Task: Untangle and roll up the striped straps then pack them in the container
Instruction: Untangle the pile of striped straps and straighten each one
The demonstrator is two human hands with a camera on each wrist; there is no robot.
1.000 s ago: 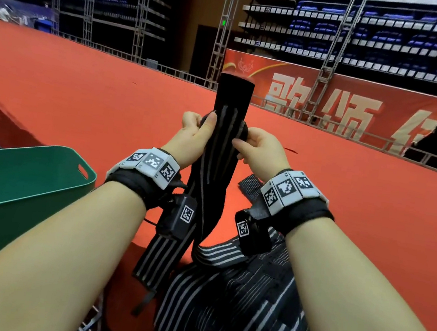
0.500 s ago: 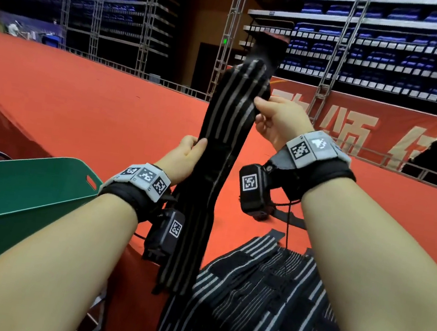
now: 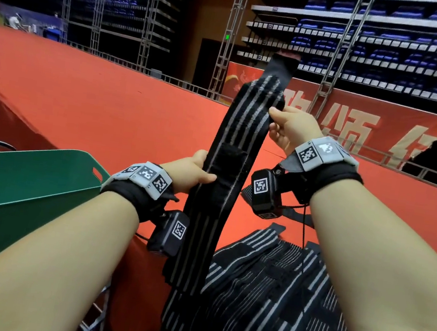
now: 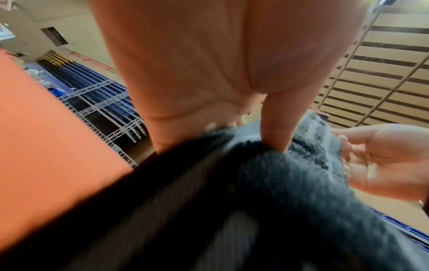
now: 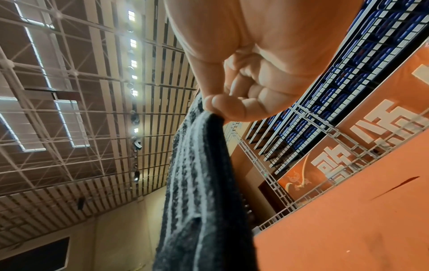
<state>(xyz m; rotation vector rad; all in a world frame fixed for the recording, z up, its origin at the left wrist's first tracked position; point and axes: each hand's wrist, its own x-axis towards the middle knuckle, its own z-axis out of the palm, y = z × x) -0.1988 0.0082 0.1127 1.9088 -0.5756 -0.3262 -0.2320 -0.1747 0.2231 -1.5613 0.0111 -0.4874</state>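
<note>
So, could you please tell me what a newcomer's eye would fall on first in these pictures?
First, the striped strap held up at the centre of the head view: the right hand pinches its upper edge, and the left hand grips it lower down. Below them lies a heap of more straps on the red cloth, with the green container at the left.

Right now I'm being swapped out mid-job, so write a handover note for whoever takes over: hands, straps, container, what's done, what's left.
Left hand: grips the raised striped strap at its middle, thumb across the front.
Right hand: pinches the same strap's edge higher up.
The strap is pulled out straight, its lower end hanging down by the pile of striped straps on the red surface.
Green container: at left; its inside is out of sight.
Done: this strap looks untangled.
Left: roll it, pack it, then work through the pile.
</note>
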